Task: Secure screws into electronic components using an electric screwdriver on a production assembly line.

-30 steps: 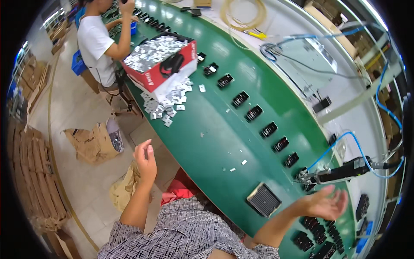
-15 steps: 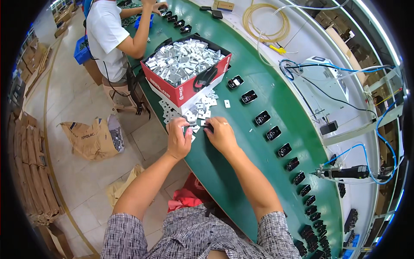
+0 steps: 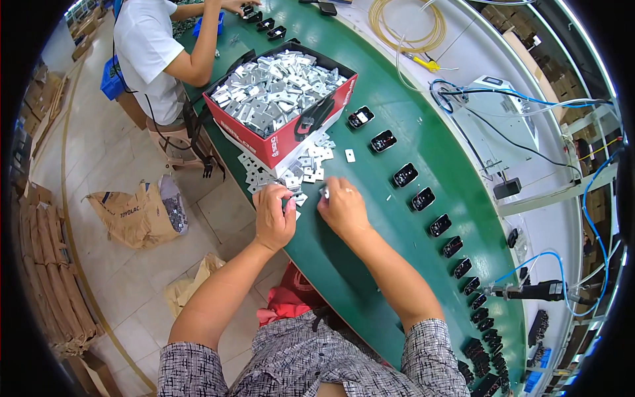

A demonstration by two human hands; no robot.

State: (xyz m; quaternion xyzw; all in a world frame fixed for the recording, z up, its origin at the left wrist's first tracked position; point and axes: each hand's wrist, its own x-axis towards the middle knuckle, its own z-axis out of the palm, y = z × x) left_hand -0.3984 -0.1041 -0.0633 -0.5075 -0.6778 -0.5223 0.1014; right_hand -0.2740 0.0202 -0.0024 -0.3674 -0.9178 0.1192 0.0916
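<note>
My left hand is closed, its thumb and fingers curled together beside the loose metal plates; a dark bit shows at the fingertips, too hidden to name. To its right, my right hand pinches a small metal plate, mostly covered by the fingers. Just beyond both hands lie scattered silver metal plates with holes. They spread around the foot of a red and white cardboard box, heaped with more such plates. A single plate lies apart on the green tabletop.
Black housings form a curved row along the right, crowding together near the lower right. A black power screwdriver with a blue hose lies beyond them. At the far left of the table a co-worker handles similar black housings.
My right hand has drawn slightly apart from the left, and a silver plate now shows at its fingertips. The left hand stays nearly in place. The view has shifted a little.
</note>
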